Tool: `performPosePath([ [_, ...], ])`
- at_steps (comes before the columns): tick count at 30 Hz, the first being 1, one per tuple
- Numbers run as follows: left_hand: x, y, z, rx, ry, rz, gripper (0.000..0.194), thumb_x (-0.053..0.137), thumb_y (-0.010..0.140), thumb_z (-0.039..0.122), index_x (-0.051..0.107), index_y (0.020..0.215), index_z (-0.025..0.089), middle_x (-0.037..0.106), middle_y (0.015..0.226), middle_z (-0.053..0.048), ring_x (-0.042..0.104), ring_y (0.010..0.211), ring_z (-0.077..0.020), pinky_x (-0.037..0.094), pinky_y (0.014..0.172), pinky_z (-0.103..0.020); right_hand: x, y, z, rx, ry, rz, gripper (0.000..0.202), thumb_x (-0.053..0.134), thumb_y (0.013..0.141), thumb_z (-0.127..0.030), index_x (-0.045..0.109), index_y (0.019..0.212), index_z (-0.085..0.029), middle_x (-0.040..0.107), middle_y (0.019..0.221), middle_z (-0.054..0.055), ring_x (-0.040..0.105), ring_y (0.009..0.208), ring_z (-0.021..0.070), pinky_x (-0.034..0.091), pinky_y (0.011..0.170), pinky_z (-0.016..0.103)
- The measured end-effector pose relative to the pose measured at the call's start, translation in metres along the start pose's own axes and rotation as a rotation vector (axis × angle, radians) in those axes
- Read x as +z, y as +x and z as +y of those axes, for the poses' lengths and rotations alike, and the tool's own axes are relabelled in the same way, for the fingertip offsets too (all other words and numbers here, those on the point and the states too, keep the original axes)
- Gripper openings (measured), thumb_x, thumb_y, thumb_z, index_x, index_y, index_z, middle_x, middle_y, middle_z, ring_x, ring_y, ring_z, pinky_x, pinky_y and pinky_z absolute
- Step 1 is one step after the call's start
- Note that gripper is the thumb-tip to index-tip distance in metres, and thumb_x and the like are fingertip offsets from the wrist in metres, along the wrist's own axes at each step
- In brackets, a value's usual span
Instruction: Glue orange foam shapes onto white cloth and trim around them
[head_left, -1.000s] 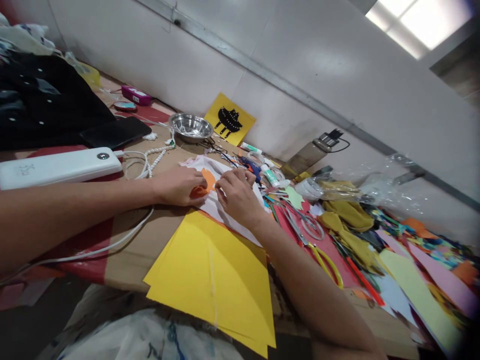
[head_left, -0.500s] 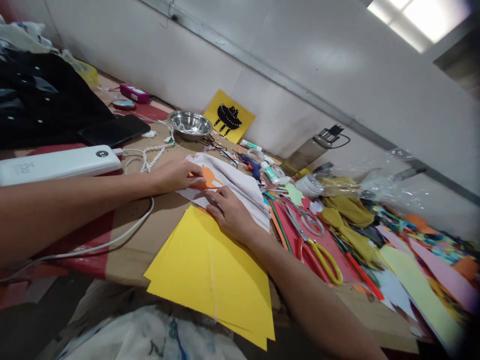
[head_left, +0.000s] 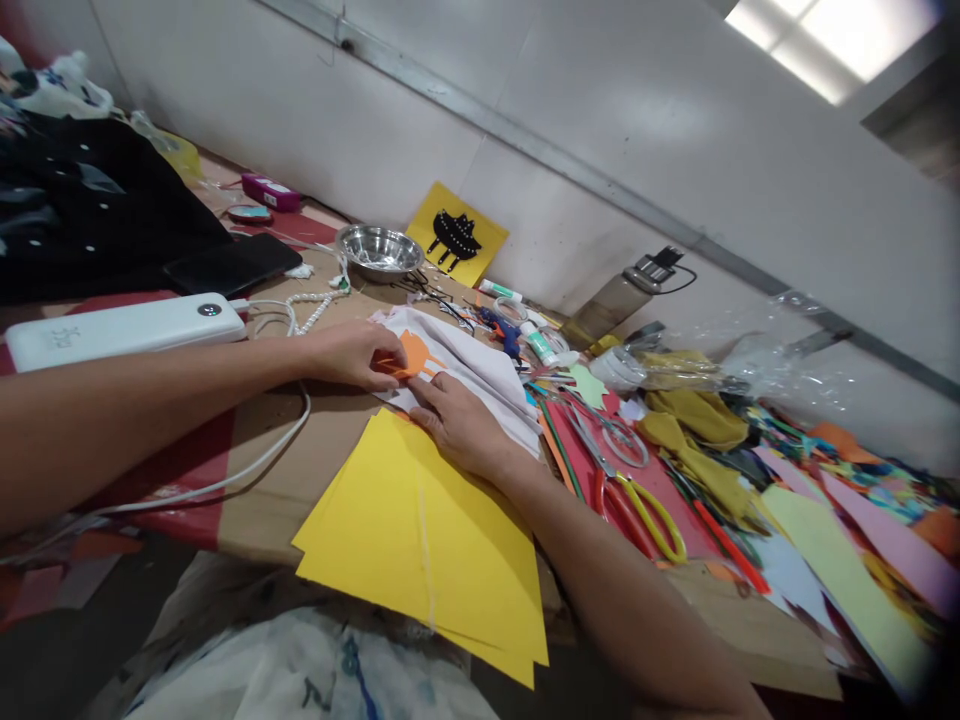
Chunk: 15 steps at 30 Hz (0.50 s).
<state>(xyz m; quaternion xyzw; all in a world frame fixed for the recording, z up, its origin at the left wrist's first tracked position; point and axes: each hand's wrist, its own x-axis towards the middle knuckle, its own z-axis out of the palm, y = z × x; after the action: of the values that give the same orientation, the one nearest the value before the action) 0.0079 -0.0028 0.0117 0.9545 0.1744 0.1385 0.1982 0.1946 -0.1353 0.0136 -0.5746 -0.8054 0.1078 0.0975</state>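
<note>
Orange cut-out (head_left: 415, 352): bright, rounded body, narrow leg-like strips; on the pale sheet (head_left: 487, 365)
Left hand (head_left: 354, 355): thumb and fingertips pinching the cut-out, at the pale sheet's left edge
Right hand (head_left: 465, 425): at the pale sheet's near edge; cannot tell whether fingers grip

Metal bowl (head_left: 381, 266) on brown tabletop (head_left: 270, 510)
</note>
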Motion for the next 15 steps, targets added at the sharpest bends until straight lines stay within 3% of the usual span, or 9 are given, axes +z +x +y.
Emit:
performPosePath([
  [3, 0.002, -0.001, 0.0, -0.005, 0.015, 0.035, 0.028, 0.058, 0.081, 0.04, 0.073, 0.091, 0.018, 0.07, 0.082, -0.004, 0.059, 0.073, -0.0139, 0.038, 0.068, -0.023, -0.003, -0.006, 0.004, -0.147, 0.223, 0.01, 0.029, 0.046, 0.096, -0.031, 0.068, 0.108, -0.016, 0.062, 0.093, 0.008, 0.056, 0.089, 0.0175, 0.043, 0.082, 0.031],
  [5, 0.003, -0.002, -0.001, -0.024, 0.018, 0.052, 0.027, 0.055, 0.083, 0.037, 0.073, 0.09, 0.018, 0.071, 0.084, -0.004, 0.06, 0.073, -0.0136, 0.039, 0.068, -0.023, -0.007, -0.012, 0.006, -0.249, 0.442, 0.004, 0.038, 0.044, 0.097, -0.037, 0.071, 0.08, -0.017, 0.061, 0.077, 0.005, 0.057, 0.076, 0.0145, 0.044, 0.075, 0.028],
  [7, 0.004, -0.003, 0.0, -0.038, 0.027, 0.062, 0.026, 0.054, 0.084, 0.035, 0.072, 0.09, 0.018, 0.072, 0.085, -0.004, 0.061, 0.074, -0.0136, 0.04, 0.068, -0.022, -0.011, -0.018, 0.012, -0.26, 0.602, 0.075, 0.047, 0.045, 0.095, -0.045, 0.067, 0.063, -0.018, 0.058, 0.067, 0.002, 0.056, 0.067, 0.0129, 0.044, 0.069, 0.027],
  [10, 0.005, -0.005, 0.0, -0.004, 0.05, 0.084, 0.025, 0.055, 0.085, 0.035, 0.072, 0.09, 0.017, 0.072, 0.087, -0.004, 0.062, 0.078, -0.0143, 0.041, 0.071, -0.022, -0.021, -0.02, 0.036, -0.04, 0.6, 0.413, 0.043, 0.048, 0.091, -0.047, 0.066, 0.064, -0.018, 0.061, 0.071, 0.003, 0.057, 0.07, 0.0146, 0.044, 0.071, 0.029],
  [12, 0.007, -0.006, -0.001, 0.062, 0.068, 0.108, 0.023, 0.057, 0.084, 0.035, 0.071, 0.087, 0.017, 0.072, 0.09, -0.006, 0.063, 0.08, -0.0148, 0.042, 0.073, -0.023, -0.028, -0.016, 0.063, 0.269, 0.425, 0.65, 0.035, 0.047, 0.091, -0.043, 0.068, 0.081, -0.017, 0.066, 0.082, 0.005, 0.059, 0.078, 0.0167, 0.045, 0.076, 0.031],
  [13, 0.008, -0.006, -0.001, 0.101, 0.077, 0.118, 0.021, 0.058, 0.084, 0.034, 0.07, 0.085, 0.017, 0.072, 0.091, -0.006, 0.063, 0.082, -0.0151, 0.042, 0.074, -0.023, -0.032, -0.013, 0.077, 0.432, 0.312, 0.705, 0.034, 0.044, 0.09, -0.04, 0.068, 0.091, -0.015, 0.067, 0.088, 0.007, 0.059, 0.081, 0.0177, 0.046, 0.077, 0.031],
  [15, 0.01, -0.007, -0.001, 0.165, 0.094, 0.134, 0.019, 0.059, 0.084, 0.033, 0.069, 0.081, 0.017, 0.071, 0.091, -0.007, 0.064, 0.083, -0.0154, 0.043, 0.075, -0.023, -0.039, -0.005, 0.104, 0.601, 0.13, 0.646, 0.037, 0.042, 0.089, -0.035, 0.065, 0.106, -0.012, 0.068, 0.102, 0.012, 0.061, 0.087, 0.0196, 0.047, 0.079, 0.032],
])
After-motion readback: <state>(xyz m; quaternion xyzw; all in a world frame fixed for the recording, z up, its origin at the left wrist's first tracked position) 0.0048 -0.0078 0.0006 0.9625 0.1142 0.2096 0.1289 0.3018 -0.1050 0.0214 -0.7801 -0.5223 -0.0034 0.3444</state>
